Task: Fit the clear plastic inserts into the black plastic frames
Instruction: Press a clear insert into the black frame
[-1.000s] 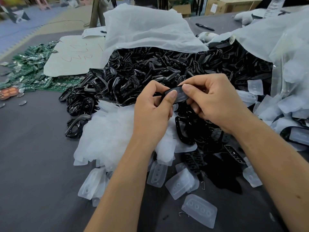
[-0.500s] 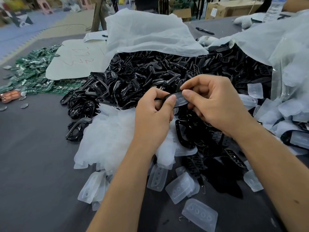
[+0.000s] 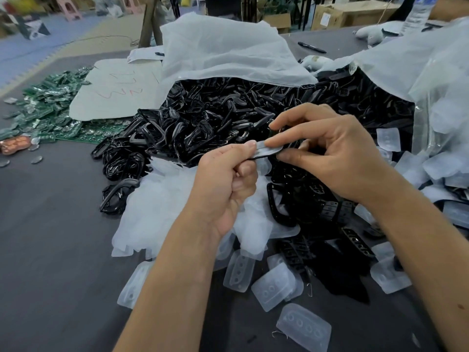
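Both hands hold one black frame with a clear insert (image 3: 269,151) in it, above the heap. My left hand (image 3: 225,184) pinches its left end between thumb and curled fingers. My right hand (image 3: 330,151) pinches its right end with thumb below and index finger on top. A big pile of black frames (image 3: 215,125) spills from an opened white bag behind the hands. Loose clear inserts (image 3: 275,287) lie on the grey table near me, and a heap of them (image 3: 165,207) sits under my left wrist.
Green circuit boards (image 3: 45,107) cover the far left of the table beside a white sheet (image 3: 114,92). A clear bag of inserts (image 3: 441,128) stands at the right. More black parts (image 3: 330,224) lie under my right forearm. A black pen (image 3: 311,47) lies far back.
The frame has tipped flatter, now seen nearly edge-on. My right fingers have spread and slid along its right end; my left thumb has shifted to its left tip.
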`<state>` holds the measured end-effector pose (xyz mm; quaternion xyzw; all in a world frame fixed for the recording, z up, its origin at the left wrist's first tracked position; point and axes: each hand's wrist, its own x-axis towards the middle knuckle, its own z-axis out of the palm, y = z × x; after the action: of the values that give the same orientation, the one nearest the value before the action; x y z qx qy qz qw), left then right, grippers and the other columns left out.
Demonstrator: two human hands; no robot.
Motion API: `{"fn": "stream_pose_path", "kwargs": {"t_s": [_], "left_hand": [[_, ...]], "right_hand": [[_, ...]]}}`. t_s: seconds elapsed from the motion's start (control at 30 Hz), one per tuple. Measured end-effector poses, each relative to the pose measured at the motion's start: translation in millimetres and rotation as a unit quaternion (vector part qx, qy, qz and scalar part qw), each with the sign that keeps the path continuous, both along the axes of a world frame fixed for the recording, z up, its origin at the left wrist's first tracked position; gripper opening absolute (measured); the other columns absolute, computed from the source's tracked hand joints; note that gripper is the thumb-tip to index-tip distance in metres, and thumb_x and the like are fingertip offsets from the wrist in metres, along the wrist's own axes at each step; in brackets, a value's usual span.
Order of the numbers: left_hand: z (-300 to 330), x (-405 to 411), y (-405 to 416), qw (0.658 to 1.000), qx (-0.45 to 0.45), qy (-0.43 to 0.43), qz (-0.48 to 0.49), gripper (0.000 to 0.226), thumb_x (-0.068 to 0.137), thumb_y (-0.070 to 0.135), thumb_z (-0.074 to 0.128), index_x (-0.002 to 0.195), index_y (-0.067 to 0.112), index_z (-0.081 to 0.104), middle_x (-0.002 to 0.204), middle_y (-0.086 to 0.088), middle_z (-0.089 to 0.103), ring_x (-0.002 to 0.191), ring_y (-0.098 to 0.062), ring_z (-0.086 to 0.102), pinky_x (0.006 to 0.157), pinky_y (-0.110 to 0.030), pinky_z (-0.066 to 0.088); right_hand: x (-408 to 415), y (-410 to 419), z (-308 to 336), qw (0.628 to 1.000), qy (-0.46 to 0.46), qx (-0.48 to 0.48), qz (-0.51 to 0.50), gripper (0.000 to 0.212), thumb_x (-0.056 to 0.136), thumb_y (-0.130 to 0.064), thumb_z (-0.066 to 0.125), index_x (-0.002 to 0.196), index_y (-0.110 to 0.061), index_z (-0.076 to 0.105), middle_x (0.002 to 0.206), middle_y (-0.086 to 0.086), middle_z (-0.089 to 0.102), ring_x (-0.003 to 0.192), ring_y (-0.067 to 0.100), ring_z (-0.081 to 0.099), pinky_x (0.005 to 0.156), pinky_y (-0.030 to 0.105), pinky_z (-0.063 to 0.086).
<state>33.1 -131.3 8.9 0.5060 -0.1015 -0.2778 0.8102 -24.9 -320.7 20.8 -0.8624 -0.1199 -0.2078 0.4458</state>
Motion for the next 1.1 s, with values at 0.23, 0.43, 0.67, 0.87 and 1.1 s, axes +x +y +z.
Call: {"fn": "stream_pose_path", "kwargs": {"t_s": [0.23, 0.43, 0.67, 0.87, 1.1], "left_hand": [[3, 0, -1, 0.994, -0.091, 0.052, 0.018, 0.049, 0.091, 0.055, 0.059, 0.085, 0.007, 0.064, 0.061, -0.003, 0.058, 0.042, -0.005, 0.046, 0.037, -0.011, 0.035], [-4, -6, -9, 0.991, -0.084, -0.065, 0.076, 0.031, 0.087, 0.018, 0.069, 0.117, 0.007, 0.070, 0.094, -0.005, 0.076, 0.076, -0.013, 0.068, 0.071, -0.023, 0.057], [-3, -5, -8, 0.990, -0.089, -0.068, 0.091, 0.029, 0.083, 0.016, 0.070, 0.110, 0.006, 0.072, 0.093, -0.002, 0.078, 0.078, -0.009, 0.070, 0.071, -0.020, 0.057], [-4, -7, -8, 0.992, -0.066, -0.053, 0.090, 0.020, 0.081, 0.015, 0.072, 0.098, 0.004, 0.075, 0.089, -0.006, 0.077, 0.075, -0.011, 0.069, 0.069, -0.018, 0.058], [-4, -7, -6, 0.996, -0.029, -0.045, 0.069, 0.013, 0.087, 0.016, 0.074, 0.096, 0.007, 0.076, 0.084, -0.003, 0.076, 0.069, -0.008, 0.069, 0.063, -0.018, 0.056]], "right_hand": [[2, 9, -1, 0.990, -0.022, 0.136, -0.001, 0.017, 0.090, -0.004, 0.077, 0.097, -0.020, 0.081, 0.110, -0.002, 0.074, 0.108, 0.021, 0.067, 0.079, 0.046, 0.057], [4, 26, -6, 0.908, 0.105, 0.405, 0.021, 0.009, 0.081, -0.014, 0.079, 0.080, -0.020, 0.084, 0.090, 0.000, 0.078, 0.082, 0.011, 0.068, 0.072, 0.025, 0.047], [2, 21, 0, 0.872, 0.179, 0.450, 0.071, 0.024, 0.079, -0.010, 0.071, 0.100, 0.000, 0.076, 0.106, 0.017, 0.074, 0.096, 0.024, 0.068, 0.071, 0.026, 0.054], [-1, 14, 3, 0.845, 0.223, 0.474, 0.107, 0.027, 0.093, -0.026, 0.062, 0.107, -0.010, 0.078, 0.102, 0.007, 0.075, 0.092, 0.016, 0.070, 0.077, 0.028, 0.060], [0, 9, 1, 0.857, 0.190, 0.473, 0.071, 0.031, 0.077, -0.006, 0.074, 0.108, -0.008, 0.077, 0.107, 0.013, 0.079, 0.091, 0.020, 0.077, 0.073, 0.025, 0.060]]}}
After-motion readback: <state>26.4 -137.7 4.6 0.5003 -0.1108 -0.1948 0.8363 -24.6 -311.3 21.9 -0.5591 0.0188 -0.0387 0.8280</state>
